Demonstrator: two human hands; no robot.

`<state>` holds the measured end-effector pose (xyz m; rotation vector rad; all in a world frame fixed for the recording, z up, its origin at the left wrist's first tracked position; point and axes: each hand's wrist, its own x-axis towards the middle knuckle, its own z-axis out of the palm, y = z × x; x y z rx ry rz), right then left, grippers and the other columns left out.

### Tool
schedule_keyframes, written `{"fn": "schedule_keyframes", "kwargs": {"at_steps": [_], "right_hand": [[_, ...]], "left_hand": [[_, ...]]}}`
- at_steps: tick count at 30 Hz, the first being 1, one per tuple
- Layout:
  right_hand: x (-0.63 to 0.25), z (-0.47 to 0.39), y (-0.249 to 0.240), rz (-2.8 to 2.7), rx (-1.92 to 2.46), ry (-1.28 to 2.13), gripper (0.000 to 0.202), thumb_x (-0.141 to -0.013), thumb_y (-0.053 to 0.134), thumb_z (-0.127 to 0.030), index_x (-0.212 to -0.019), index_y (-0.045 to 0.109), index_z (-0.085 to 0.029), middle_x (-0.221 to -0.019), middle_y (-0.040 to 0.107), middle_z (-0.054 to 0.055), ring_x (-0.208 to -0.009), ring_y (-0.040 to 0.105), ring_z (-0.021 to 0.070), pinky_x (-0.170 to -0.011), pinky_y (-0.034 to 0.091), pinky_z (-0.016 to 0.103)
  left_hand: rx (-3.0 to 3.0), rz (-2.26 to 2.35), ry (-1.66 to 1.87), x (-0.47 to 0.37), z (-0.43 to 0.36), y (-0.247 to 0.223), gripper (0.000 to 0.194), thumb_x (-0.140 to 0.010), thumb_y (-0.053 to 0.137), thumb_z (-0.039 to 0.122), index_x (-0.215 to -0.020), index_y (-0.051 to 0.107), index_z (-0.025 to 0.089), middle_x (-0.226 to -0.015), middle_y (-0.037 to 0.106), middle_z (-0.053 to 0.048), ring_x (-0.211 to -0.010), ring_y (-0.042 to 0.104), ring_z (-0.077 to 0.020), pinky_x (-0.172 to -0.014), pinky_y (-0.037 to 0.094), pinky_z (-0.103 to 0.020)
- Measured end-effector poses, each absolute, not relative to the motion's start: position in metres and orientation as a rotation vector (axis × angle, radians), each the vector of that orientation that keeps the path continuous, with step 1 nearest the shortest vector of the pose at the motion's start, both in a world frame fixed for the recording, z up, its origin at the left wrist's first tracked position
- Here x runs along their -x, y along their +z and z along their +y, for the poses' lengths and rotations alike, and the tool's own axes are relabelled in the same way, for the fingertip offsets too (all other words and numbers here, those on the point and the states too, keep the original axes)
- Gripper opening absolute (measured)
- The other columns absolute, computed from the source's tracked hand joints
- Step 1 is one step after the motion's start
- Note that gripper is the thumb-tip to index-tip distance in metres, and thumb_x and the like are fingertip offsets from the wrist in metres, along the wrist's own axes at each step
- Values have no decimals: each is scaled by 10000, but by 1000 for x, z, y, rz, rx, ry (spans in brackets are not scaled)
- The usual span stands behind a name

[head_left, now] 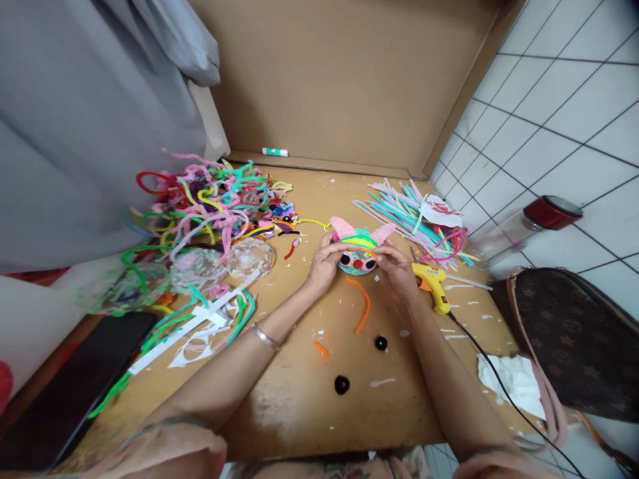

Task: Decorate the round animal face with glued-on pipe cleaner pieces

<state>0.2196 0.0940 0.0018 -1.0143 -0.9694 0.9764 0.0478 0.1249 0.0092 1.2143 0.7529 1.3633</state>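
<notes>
Between my two hands is a round pipe-cleaner animal face point(357, 266) with pink ears, dark eyes, a red nose and green, yellow and orange strips across its top. My left hand point(325, 265) grips its left edge, fingers closed along the upper strips. The right edge is pinched by my right hand point(398, 267). Just below the face, a curved orange pipe cleaner point(363, 307) lies on the table, with a short orange piece point(322, 351) nearer me. Two black fuzzy discs point(381, 343) rest closer to the front edge.
At left lies a tangled heap of coloured pipe cleaners point(214, 206), with white paper strips point(200, 326) and a black phone-like slab point(74, 386). A yellow glue gun point(435, 286) sits beside my right hand, its cord trailing frontward. Straight pipe cleaners point(399, 209), a bottle point(529, 226) and a brown bag point(579, 339) stand right.
</notes>
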Motion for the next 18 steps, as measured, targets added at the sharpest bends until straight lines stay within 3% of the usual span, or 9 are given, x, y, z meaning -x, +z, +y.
{"fn": "schedule_keyframes", "kwargs": {"at_steps": [4, 10, 14, 18], "right_hand": [[-224, 93, 2, -1110, 1059, 919, 183, -676, 821, -409, -807, 802, -282, -1348, 569, 30, -1415, 408, 290, -1128, 367, 416], [-228, 93, 6, -1259, 1116, 874, 170, -724, 768, -435, -820, 814, -303, -1384, 529, -2, -1403, 411, 293, -1178, 300, 411], [-231, 96, 0, -1193, 1117, 942, 207, -703, 786, -409, -887, 814, -318, -1372, 545, 8, -1412, 400, 289, -1170, 311, 414], [-232, 98, -3, -1133, 1064, 1018, 231, -686, 813, -421, -889, 812, -311, -1241, 609, 28, -1303, 498, 277, -1123, 367, 407]], "left_hand": [[-1209, 737, 1369, -48, 125, 8, 189, -741, 625, 242, -740, 812, 266, -1054, 615, -56, -1184, 531, -258, -1108, 377, -372], [-1231, 748, 1367, -48, 125, 9, 191, -737, 610, 232, -705, 798, 250, -1072, 604, -58, -1208, 518, -259, -1125, 354, -372], [-1202, 742, 1373, -49, 126, 8, 193, -727, 610, 212, -705, 797, 251, -1117, 613, -56, -1212, 518, -261, -1128, 354, -372], [-1186, 735, 1359, -50, 127, 6, 187, -720, 620, 224, -722, 805, 254, -1139, 617, -50, -1219, 512, -265, -1133, 348, -373]]}}
